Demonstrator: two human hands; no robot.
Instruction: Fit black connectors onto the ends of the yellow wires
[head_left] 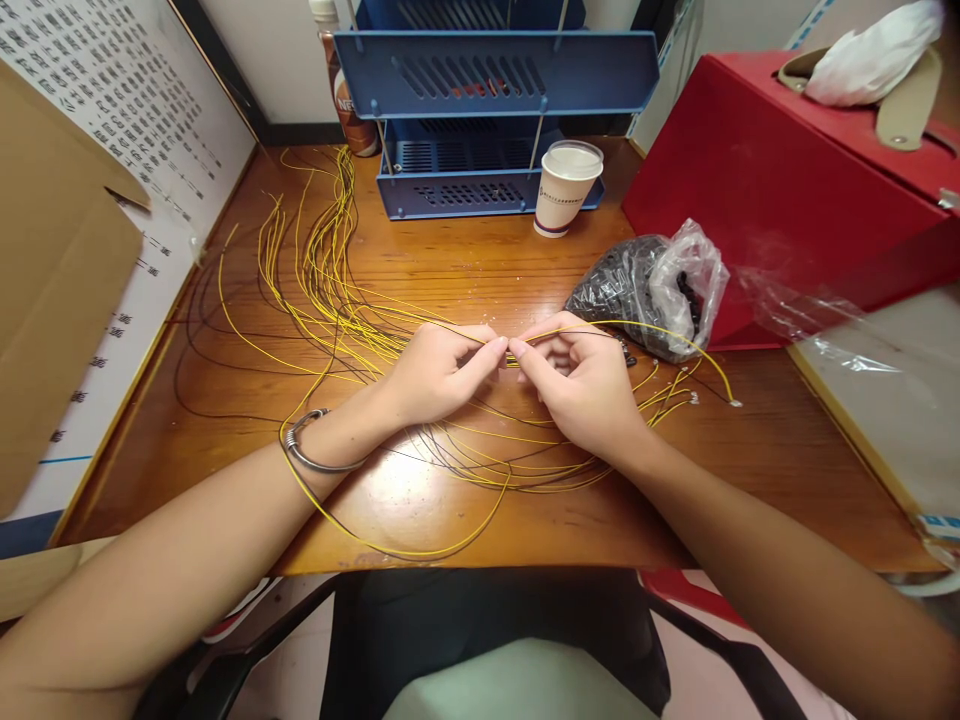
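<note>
Both hands meet over the middle of the table, fingertips nearly touching. My left hand (450, 372) pinches a thin yellow-and-black wire between thumb and forefinger. My right hand (581, 380) pinches the same wire (652, 326), which runs on to the right and ends in a small whitish connector (736, 403). Under and around the hands spreads a loose bundle of yellow and black wires (330, 260). More wire ends with small pale tips (693, 397) lie right of my right hand. What sits exactly between the fingertips is too small to make out.
Behind my right hand lies a clear plastic bag (686, 290) of small black parts. A paper cup (568, 190) stands before a blue rack (495, 75), with a bottle (352, 110) at its left. A red box (750, 190) bounds the right, cardboard (60, 280) the left.
</note>
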